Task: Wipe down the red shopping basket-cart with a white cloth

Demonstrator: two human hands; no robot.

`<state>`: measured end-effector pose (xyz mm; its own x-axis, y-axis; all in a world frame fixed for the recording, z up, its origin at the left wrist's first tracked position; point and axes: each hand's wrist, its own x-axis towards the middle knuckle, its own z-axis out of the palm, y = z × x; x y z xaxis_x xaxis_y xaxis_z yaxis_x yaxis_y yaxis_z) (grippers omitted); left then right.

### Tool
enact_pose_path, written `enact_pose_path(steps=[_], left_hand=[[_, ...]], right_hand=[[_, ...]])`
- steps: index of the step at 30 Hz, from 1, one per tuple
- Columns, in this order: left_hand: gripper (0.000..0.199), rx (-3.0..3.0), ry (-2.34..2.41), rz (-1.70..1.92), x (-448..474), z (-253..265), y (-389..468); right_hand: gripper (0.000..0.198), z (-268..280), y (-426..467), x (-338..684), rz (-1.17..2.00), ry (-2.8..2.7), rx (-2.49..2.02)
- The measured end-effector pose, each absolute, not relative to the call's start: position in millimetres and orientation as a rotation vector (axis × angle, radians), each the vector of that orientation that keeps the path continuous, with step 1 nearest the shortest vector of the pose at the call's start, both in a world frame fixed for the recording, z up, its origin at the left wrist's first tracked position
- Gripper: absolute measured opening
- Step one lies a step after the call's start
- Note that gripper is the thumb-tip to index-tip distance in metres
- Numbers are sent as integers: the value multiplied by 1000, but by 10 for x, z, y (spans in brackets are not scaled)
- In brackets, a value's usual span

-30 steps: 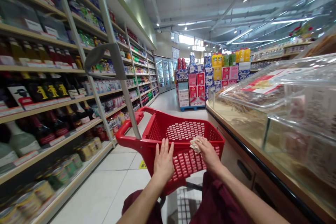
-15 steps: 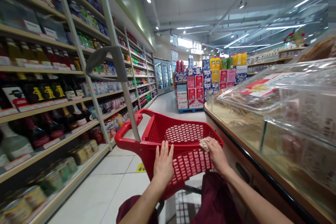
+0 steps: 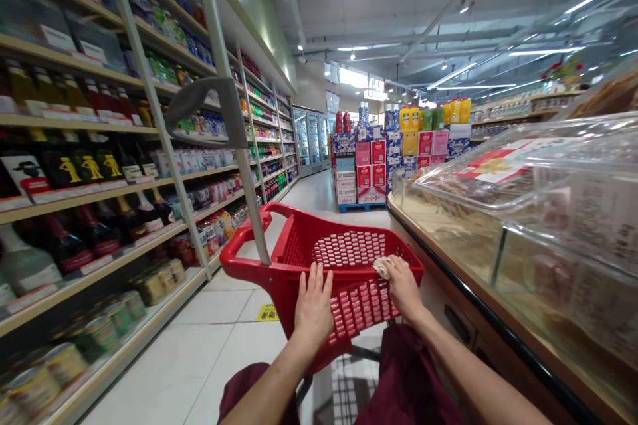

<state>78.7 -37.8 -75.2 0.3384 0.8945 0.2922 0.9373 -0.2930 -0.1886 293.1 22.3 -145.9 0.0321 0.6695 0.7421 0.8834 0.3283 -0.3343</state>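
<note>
In the supermarket aisle, a red plastic shopping basket (image 3: 343,259) on wheels stands just in front of the person, its near wall meeting both hands. The left hand (image 3: 314,302) lies flat against that wall, fingers spread and gripping nothing. The right hand (image 3: 403,285) rests on the near rim, fingers closed around a crumpled pale cloth (image 3: 383,267) pressed against the plastic. A grey handle pole (image 3: 234,139) rises slanting from the basket's left side. Close on the left run shelves (image 3: 100,192) of bottles and tins; close on the right stands a glass-fronted counter (image 3: 523,226) with clear lidded bins. Ahead, a stacked display of boxes (image 3: 379,159) stands in the middle of the aisle.
</note>
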Motion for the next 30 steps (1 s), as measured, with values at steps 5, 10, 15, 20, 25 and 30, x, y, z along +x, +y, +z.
enact_pose_path(steps=[5, 10, 15, 20, 25, 30], left_hand=[[68, -2302, -1594, -169, 746, -758, -360], [65, -2312, -1561, -188, 663, -783, -310], [63, -2292, -1563, -241, 708, -812, -289], [58, -2284, -1464, -477, 485, -686, -353], [54, -1820, -1585, -801, -206, -450, -310], [44, -1899, -1599, -592, -533, -336, -181]], right_hand=[[52, -1427, 193, 2550, -292, -1912, -1224], [49, -1468, 210, 2915, -337, -1747, -1416], [52, -1437, 202, 2662, -331, -1808, -1318], [55, -1467, 187, 2506, -328, -1859, -1213], [51, -1566, 254, 3093, -316, -1698, -1415], [49, -1337, 277, 2374, -197, -1804, -1251]])
